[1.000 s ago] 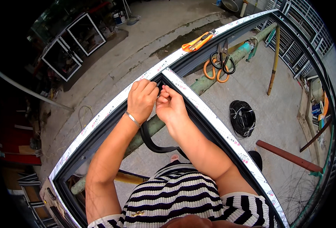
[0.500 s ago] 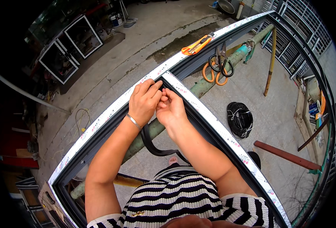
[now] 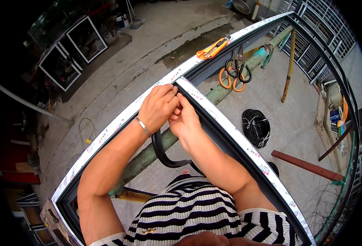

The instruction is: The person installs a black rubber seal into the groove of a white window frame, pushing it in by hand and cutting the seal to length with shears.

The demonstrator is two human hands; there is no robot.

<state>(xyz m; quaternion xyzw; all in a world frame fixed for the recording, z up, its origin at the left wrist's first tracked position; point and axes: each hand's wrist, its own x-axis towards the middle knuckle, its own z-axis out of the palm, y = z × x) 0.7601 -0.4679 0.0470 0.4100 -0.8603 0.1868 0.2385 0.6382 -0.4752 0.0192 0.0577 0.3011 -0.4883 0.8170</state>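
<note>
A window frame (image 3: 197, 97) in dark grey, its face wrapped in printed white film, lies across in front of me. At the corner where its crossbar meets the far rail, my left hand (image 3: 158, 106) presses down with closed fingers. Close beside it, my right hand (image 3: 186, 119) pinches a black rubber sealing strip (image 3: 157, 147) at the inner groove. The strip hangs in a loop below my wrists. Its end at the corner is hidden by my fingers. An orange utility knife (image 3: 213, 48) rests on the far rail.
Scissors with black and orange handles (image 3: 235, 74) lie by a green pole (image 3: 252, 61) under the frame. A tied black coil (image 3: 256, 128) and a reddish-brown bar (image 3: 308, 165) are below to the right. White-edged frames (image 3: 86, 39) stand at the far left.
My left elbow has swung outward to the left. Both hands stay at the same corner, with the left fingers shifted slightly. The view has turned a little.
</note>
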